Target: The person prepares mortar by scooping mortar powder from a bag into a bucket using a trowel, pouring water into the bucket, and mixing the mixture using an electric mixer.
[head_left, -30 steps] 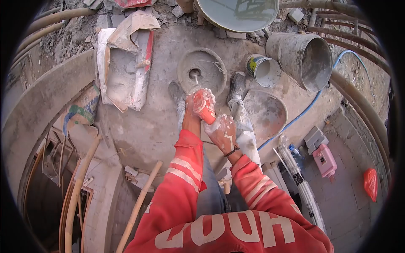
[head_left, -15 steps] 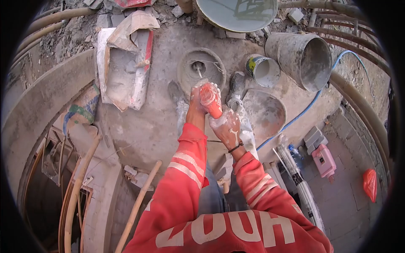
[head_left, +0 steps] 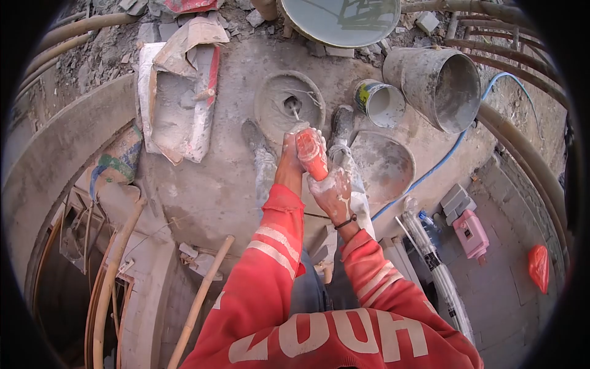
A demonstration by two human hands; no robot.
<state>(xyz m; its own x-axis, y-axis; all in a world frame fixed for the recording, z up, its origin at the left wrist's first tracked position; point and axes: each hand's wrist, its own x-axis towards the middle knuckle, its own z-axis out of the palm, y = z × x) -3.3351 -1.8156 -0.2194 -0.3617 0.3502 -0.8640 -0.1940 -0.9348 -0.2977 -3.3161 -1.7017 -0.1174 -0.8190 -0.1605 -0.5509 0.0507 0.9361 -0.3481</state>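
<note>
Both my hands are closed around an orange-red power drill (head_left: 312, 155), its body smeared with pale mix. My left hand (head_left: 291, 152) wraps the front part, while my right hand (head_left: 334, 189) grips the rear end nearer my body. From the front of the drill a mixing paddle (head_left: 295, 111) reaches down into a round basin (head_left: 266, 92). Grey-white wet mix (head_left: 273, 114) lies in the basin, with a dark hollow around the paddle; the paddle's lower end is hidden there. Splashes of mix coat my fingers. My feet stand on either side of the basin.
An opened bag of powder (head_left: 178, 117) lies left of the basin. To the right are a small paint bucket (head_left: 384, 104), a large tipped bucket (head_left: 405, 74), a shallow pan (head_left: 387, 163) and a blue hose (head_left: 430, 175). A water tub (head_left: 341, 24) stands beyond; a bamboo pole (head_left: 203, 298) leans at lower left.
The drill and both hands have moved slightly right and toward my body. The paddle has shifted a little within the basin. My grip is unchanged, and the whole view has moved slightly.
</note>
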